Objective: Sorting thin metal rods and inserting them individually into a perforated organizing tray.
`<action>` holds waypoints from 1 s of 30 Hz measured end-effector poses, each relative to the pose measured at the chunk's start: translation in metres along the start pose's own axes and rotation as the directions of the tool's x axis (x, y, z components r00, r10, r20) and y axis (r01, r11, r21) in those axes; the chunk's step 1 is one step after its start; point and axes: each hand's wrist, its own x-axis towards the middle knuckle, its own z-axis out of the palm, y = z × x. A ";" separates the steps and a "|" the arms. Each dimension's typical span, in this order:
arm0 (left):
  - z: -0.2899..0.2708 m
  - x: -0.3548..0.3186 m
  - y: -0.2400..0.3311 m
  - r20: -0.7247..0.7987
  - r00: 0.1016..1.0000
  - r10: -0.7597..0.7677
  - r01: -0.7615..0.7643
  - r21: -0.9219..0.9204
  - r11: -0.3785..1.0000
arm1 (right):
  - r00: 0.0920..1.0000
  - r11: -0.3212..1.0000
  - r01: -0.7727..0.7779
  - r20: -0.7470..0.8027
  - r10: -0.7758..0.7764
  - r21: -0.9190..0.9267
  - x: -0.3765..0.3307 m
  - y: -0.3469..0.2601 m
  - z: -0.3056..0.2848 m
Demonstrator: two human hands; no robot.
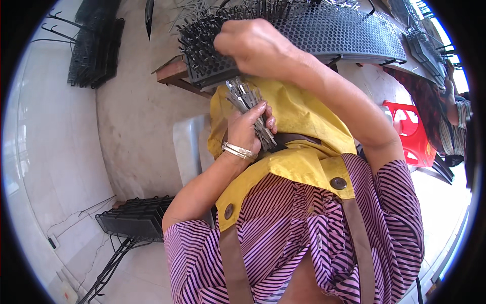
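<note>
My left hand [246, 130] is wrapped round a bundle of thin grey metal strips [244, 96] in front of my yellow apron [309, 109]. The strips' upper ends fan out past my thumb; some show small holes. Over the left part of a black perforated tray [349, 34] is my right hand [255, 48], its fingers curled closed. Whatever those fingers pinch is hidden behind the hand. Many dark slender pieces [200, 43] stand upright, close together, in the tray's holes around it. Toward the right the tray's holes are bare.
The tray rests on a wooden bench [172, 70]. Loose thin strips [187, 11] lie beyond it. Black racks [98, 50] stand at far left, another rack [136, 218] at lower left. A red plastic stool [412, 134] and another person's arm [450, 104] are at right.
</note>
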 end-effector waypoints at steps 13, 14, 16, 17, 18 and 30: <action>0.001 -0.003 0.000 0.022 0.998 0.055 -0.055 0.007 0.998 | 0.799 0.693 -0.588 0.168 0.577 0.417 -0.075 -0.022 -0.003; 0.003 -0.004 0.001 0.033 0.997 0.064 -0.066 0.048 0.997 | 0.702 0.497 -0.701 0.373 0.606 0.512 -0.080 -0.023 -0.001; 0.005 -0.004 0.001 0.049 0.996 0.072 -0.076 0.094 0.993 | 0.697 0.486 -0.701 0.358 0.621 0.522 -0.085 -0.024 -0.003; 0.006 -0.005 0.002 0.023 0.998 0.056 -0.058 0.082 0.995 | 0.652 0.390 -0.726 0.388 0.652 0.566 -0.086 -0.024 -0.005; 0.006 -0.006 0.002 -0.004 0.999 0.040 -0.040 0.070 0.997 | 0.606 0.290 -0.743 0.421 0.675 0.603 -0.085 -0.024 -0.007; -0.007 0.000 -0.004 -0.038 0.999 0.029 -0.028 0.027 0.999 | 0.721 0.856 -0.353 -0.473 0.506 0.377 -0.032 -0.011 -0.032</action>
